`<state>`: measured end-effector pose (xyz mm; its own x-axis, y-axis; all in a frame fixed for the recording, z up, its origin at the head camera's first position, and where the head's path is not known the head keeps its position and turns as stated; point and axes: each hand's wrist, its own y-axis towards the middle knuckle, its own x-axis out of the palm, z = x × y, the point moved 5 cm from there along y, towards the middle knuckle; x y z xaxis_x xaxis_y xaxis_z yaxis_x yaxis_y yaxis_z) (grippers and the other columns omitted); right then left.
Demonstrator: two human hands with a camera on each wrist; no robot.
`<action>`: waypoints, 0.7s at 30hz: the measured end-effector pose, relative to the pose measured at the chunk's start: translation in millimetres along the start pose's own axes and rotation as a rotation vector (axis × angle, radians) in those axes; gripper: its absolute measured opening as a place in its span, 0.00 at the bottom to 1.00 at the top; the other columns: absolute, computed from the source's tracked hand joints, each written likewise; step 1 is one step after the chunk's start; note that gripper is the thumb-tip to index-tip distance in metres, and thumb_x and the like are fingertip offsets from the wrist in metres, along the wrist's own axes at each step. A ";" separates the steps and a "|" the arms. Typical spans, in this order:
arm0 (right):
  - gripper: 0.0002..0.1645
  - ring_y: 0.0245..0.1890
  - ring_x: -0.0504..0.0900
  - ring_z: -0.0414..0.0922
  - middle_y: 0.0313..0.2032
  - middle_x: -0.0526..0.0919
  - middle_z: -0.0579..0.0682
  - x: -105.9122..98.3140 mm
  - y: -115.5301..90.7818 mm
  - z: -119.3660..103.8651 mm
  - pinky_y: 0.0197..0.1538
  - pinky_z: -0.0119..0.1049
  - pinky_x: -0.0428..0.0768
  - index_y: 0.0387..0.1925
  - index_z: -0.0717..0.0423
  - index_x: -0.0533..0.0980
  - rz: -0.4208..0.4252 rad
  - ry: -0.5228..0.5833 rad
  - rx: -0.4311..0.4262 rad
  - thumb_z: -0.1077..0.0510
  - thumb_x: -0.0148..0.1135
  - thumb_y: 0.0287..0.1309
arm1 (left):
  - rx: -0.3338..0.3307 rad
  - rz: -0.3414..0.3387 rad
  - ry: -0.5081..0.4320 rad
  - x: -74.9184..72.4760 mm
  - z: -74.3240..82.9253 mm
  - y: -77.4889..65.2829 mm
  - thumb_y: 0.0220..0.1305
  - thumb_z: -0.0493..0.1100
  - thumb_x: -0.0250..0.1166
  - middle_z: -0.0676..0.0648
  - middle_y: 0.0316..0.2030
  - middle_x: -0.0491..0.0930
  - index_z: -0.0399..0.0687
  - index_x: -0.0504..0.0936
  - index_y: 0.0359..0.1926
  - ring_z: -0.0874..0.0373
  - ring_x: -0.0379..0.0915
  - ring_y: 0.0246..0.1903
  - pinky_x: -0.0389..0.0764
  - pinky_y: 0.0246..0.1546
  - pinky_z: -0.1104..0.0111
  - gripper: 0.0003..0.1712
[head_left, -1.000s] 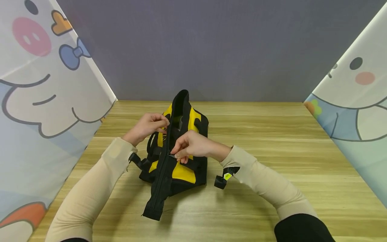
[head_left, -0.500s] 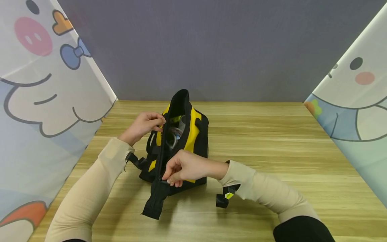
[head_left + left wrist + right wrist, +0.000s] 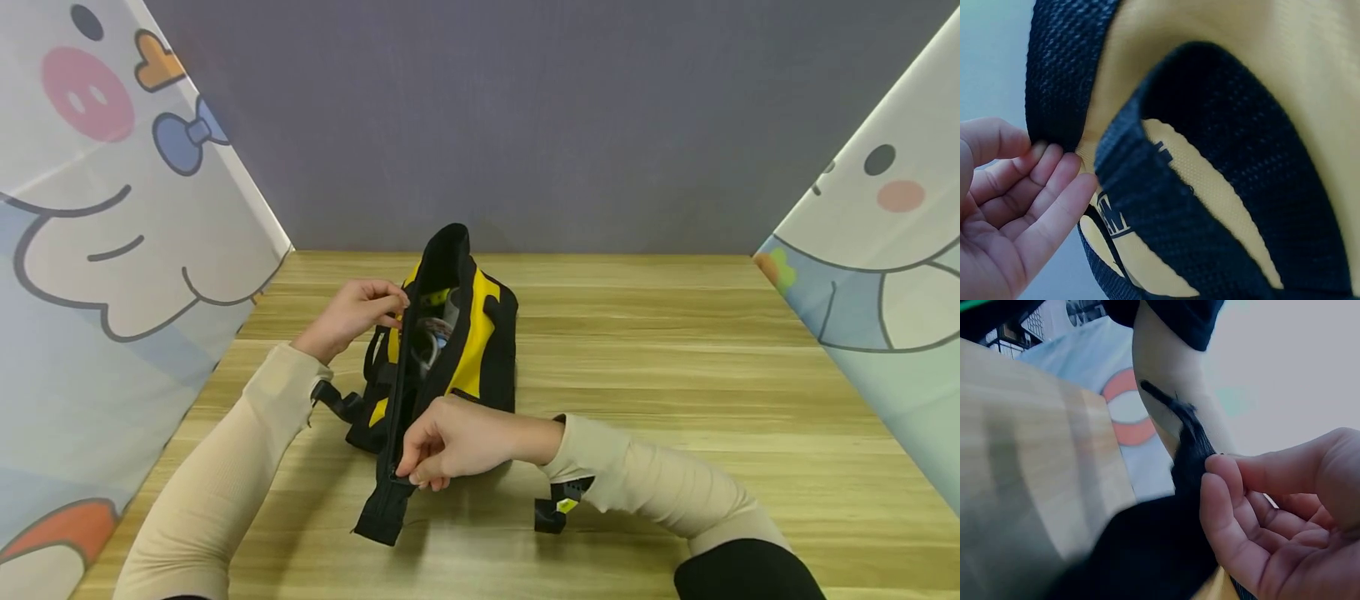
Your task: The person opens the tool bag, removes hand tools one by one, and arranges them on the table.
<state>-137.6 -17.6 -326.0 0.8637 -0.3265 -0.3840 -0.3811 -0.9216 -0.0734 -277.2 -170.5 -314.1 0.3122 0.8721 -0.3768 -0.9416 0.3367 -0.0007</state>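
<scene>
Gaping before me, a black-and-yellow bag (image 3: 475, 354) stood, left hand (image 3: 352, 312) pinching its rim (image 3: 406, 367), right hand (image 3: 457, 437) clamping fingertips (image 3: 418, 477) on its zipper (image 3: 387, 492).

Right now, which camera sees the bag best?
The head view: it shows most of the bag, open top included. The left wrist view has only close-up yellow fabric and black straps; the right wrist view, mostly dark, blurry fabric.

Items (image 3: 435, 330) inside the bag (image 3: 474, 350) are partly hidden, too small to identify.
</scene>
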 end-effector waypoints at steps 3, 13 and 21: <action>0.05 0.20 0.80 0.31 0.26 0.86 0.48 10.6 -0.7 -2.9 0.29 0.33 0.85 0.35 0.65 0.84 -0.049 -0.077 -0.018 0.71 0.64 0.61 | -0.010 0.008 -0.002 -2.8 -1.8 -0.5 0.73 0.35 0.52 0.35 0.52 0.75 0.24 0.78 0.49 0.59 0.79 0.39 0.84 0.47 0.60 0.15; 0.05 0.22 0.80 0.29 0.27 0.87 0.46 16.5 -0.4 -1.3 0.27 0.27 0.82 0.38 0.63 0.85 -0.059 -0.135 -0.053 0.69 0.65 0.62 | -0.013 0.054 -0.018 -6.2 -2.7 -5.0 0.75 0.37 0.52 0.37 0.50 0.76 0.24 0.77 0.50 0.59 0.78 0.38 0.84 0.41 0.70 0.16; 0.11 0.29 0.80 0.26 0.35 0.88 0.47 -13.7 -15.7 -1.9 0.36 0.27 0.83 0.47 0.61 0.84 0.018 -0.209 -0.194 0.63 0.66 0.63 | 0.009 0.054 0.055 11.5 3.5 -26.8 0.70 0.41 0.63 0.41 0.43 0.78 0.34 0.76 0.52 0.46 0.78 0.39 0.85 0.35 0.63 0.16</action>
<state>-142.9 1.0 -317.9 0.7628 -0.3115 -0.5667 -0.3083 -0.9455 0.1046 -248.0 -168.2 -315.2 0.2535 0.8683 -0.4263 -0.9556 0.2932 0.0290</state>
